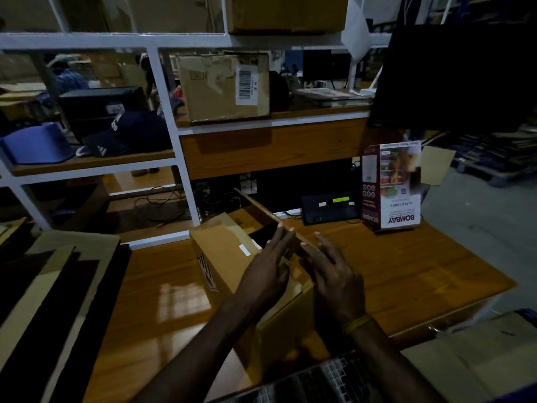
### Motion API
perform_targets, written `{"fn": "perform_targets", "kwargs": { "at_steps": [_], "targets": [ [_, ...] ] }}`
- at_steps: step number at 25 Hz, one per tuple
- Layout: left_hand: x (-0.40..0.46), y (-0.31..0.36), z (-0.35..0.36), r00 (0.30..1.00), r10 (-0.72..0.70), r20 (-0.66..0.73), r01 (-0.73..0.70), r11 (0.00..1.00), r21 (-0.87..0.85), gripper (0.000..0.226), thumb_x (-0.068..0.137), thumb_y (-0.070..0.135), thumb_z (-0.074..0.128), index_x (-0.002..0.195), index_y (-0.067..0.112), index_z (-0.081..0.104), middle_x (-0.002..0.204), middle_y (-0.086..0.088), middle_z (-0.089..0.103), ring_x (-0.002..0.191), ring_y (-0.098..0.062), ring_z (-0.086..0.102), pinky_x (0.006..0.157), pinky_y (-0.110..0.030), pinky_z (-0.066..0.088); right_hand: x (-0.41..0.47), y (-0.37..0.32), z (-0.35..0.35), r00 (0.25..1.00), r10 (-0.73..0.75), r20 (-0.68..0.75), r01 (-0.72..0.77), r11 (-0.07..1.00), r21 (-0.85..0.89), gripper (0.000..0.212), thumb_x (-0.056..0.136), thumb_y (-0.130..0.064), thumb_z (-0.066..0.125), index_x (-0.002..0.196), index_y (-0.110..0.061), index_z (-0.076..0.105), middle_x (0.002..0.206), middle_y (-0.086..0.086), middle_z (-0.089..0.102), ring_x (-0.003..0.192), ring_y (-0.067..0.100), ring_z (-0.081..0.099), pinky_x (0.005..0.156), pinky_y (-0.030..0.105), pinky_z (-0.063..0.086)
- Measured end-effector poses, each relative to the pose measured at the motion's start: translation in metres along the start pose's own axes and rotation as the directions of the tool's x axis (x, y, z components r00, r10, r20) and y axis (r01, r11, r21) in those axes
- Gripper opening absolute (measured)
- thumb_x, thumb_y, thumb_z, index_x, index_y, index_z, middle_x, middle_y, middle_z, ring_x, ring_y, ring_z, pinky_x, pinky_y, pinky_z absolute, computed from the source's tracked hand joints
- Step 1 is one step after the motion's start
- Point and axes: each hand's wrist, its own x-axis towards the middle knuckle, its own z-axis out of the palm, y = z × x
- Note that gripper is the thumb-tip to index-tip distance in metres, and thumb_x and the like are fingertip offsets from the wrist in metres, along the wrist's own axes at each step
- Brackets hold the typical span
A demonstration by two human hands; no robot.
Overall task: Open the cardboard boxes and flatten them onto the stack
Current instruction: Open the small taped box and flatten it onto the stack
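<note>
I'm lifting the box point(250, 274) flap point(270, 212), both hands flat-fingered: left hand point(268, 269) inside, right hand point(334, 271) outside. Should be folding along the crease.

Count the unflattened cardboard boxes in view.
3: the cardboard box on the desk under both hands, one with a barcode label on the middle shelf, one on the top shelf. Others may be hidden.

I'm at a packing bench in a warehouse. White metal shelving point(162, 117) over my wooden worktop point(406, 271) holds a barcoded carton point(223, 88); flattened cardboard point(52, 286) is piled at my left, and pallets point(494, 158) of stacked goods sit on the concrete floor.
</note>
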Motion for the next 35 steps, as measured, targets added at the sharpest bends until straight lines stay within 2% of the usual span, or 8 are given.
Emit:
{"fn": "perform_targets", "kwargs": {
  "at_steps": [5,7,9,13,17,21,26,35],
  "targets": [
    [0.028,0.007,0.021,1.000,0.023,-0.019,-0.023,0.999,0.022,0.086,0.099,0.011,0.048,0.153,0.047,-0.009,0.160,0.025,-0.020,0.120,-0.034,0.055,0.082,-0.050,0.054,0.002,0.019,0.013,0.988,0.118,0.104,-0.114,0.993,-0.043,0.073,0.086,-0.013,0.072,0.150,-0.023,0.039,0.164,0.015,0.012,0.125,0.035,0.054,0.069,0.035,0.061],
    [0.036,0.007,0.029,1.000,0.000,-0.024,-0.001,1.000,-0.024,0.084,0.100,0.012,0.045,0.153,0.044,-0.011,0.159,0.025,-0.020,0.090,-0.023,0.061,0.059,-0.025,0.050,-0.003,0.023,0.022,0.978,0.165,0.127,-0.155,0.984,-0.089,0.073,0.092,-0.022,0.065,0.155,-0.018,0.029,0.164,0.019,-0.006,0.138,0.041,0.039,0.086,0.048,0.058],
    [0.043,0.002,0.037,1.000,-0.014,-0.010,0.014,1.000,0.009,0.081,0.100,0.013,0.044,0.155,0.042,-0.008,0.160,0.024,-0.020,0.088,-0.019,0.060,0.053,-0.013,0.035,-0.003,0.030,0.027,0.968,0.219,0.120,-0.197,0.964,-0.177,0.074,0.095,-0.034,0.054,0.157,-0.014,0.019,0.162,0.023,-0.014,0.149,0.044,0.013,0.108,0.059,0.039],
    [0.052,-0.006,0.049,0.998,-0.006,0.065,-0.010,0.970,0.241,0.074,0.097,0.011,0.045,0.156,0.038,0.009,0.165,0.013,-0.008,0.138,-0.030,0.040,0.088,-0.040,0.053,0.003,0.044,0.030,0.946,0.285,0.156,-0.228,0.925,-0.305,0.082,0.091,-0.049,0.041,0.158,-0.010,0.012,0.161,0.024,-0.016,0.150,0.039,-0.011,0.118,0.063,0.007],
    [0.059,-0.009,0.055,0.992,-0.057,0.113,0.018,0.948,0.317,0.056,0.100,0.017,0.041,0.151,0.034,0.030,0.164,0.008,0.016,0.146,-0.029,0.029,0.108,-0.052,0.041,-0.001,0.053,0.036,0.927,0.319,0.197,-0.249,0.916,-0.314,0.079,0.093,-0.053,0.035,0.158,-0.012,0.015,0.164,0.018,-0.012,0.151,0.034,-0.014,0.119,0.060,-0.002],
    [0.058,-0.004,0.053,0.998,-0.034,0.060,0.009,0.928,0.372,0.044,0.100,0.018,0.041,0.141,0.029,0.051,0.150,0.008,0.046,0.137,-0.019,0.042,0.107,-0.039,0.035,-0.003,0.062,0.038,0.855,0.387,0.346,-0.339,0.921,-0.192,0.082,0.085,-0.064,0.018,0.157,-0.025,0.021,0.166,0.008,0.005,0.153,0.028,-0.003,0.121,0.053,-0.006],
    [0.057,-0.006,0.053,0.998,-0.055,0.021,0.046,0.947,0.317,0.042,0.095,0.019,0.047,0.133,0.028,0.060,0.145,0.009,0.052,0.131,-0.010,0.049,0.107,-0.037,0.036,0.003,0.062,0.034,0.801,0.447,0.398,-0.452,0.888,-0.087,0.068,0.088,-0.060,0.040,0.148,-0.030,0.035,0.141,0.007,0.047,0.125,0.027,0.047,0.099,0.040,0.043],
    [0.041,-0.007,0.042,0.999,-0.030,0.028,0.022,0.972,0.234,0.039,0.084,0.016,0.055,0.119,0.024,0.072,0.130,0.005,0.065,0.116,-0.005,0.060,0.086,-0.020,0.051,-0.008,0.041,0.027,0.762,0.460,0.456,-0.539,0.841,0.052,0.055,0.090,-0.053,0.049,0.137,-0.026,0.042,0.113,0.006,0.058,0.103,0.029,0.057,0.075,0.036,0.048]
  ]
}}
